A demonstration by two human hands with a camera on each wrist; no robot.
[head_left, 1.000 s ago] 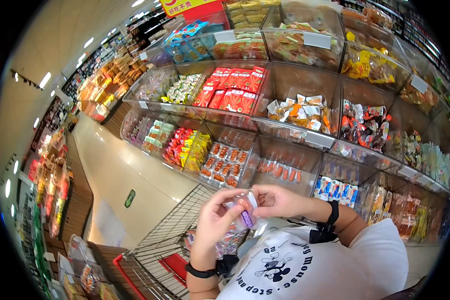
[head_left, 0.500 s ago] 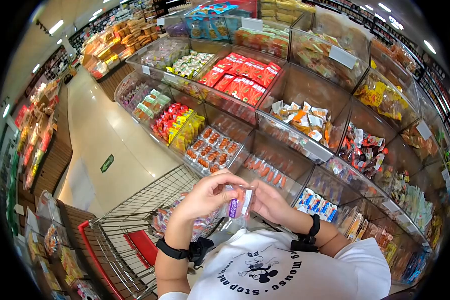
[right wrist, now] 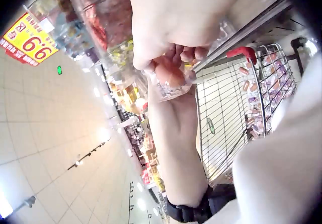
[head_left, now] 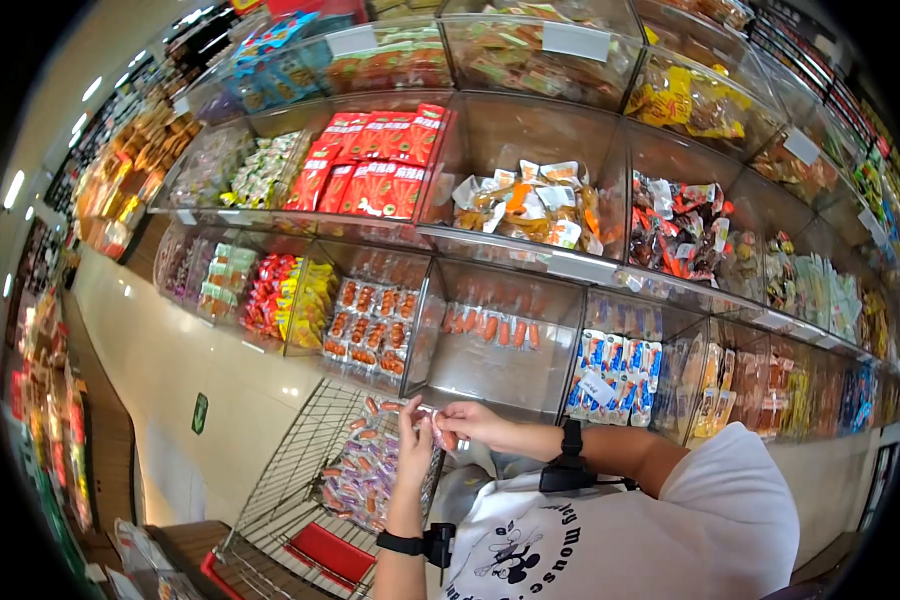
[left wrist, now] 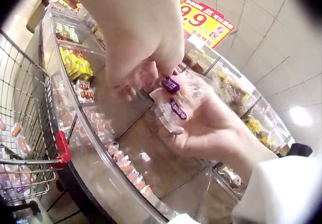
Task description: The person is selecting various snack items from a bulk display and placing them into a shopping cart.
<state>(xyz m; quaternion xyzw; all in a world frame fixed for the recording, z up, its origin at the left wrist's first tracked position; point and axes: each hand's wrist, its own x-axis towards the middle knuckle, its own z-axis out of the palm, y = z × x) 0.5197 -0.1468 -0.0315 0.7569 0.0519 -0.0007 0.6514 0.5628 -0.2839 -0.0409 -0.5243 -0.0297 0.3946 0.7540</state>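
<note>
Both hands meet in front of the body over the cart's edge, around a small clear packet with purple print point(left wrist: 177, 101) and a reddish sausage-like piece point(right wrist: 170, 73) inside. In the head view my left hand point(head_left: 413, 445) is on the packet's left side, its fingers pinching the wrapper. From the other side my right hand point(head_left: 480, 426) pinches it between thumb and fingers. The right wrist view shows curled fingertips against the packet. Many similar wrapped pieces point(head_left: 360, 480) lie in the wire cart.
The cart's red handle point(head_left: 213, 570) is at lower left. Tiered clear bins point(head_left: 500, 375) of wrapped snacks stand ahead and to the right; one holds a row of sausages point(head_left: 505, 328). The aisle floor point(head_left: 160, 350) runs along the left, with another snack stand point(head_left: 110, 440) beyond.
The head view has shifted, so the bins stand more level. Both hands have lowered toward the cart, and the packet between them has turned. More of the cart's contents shows.
</note>
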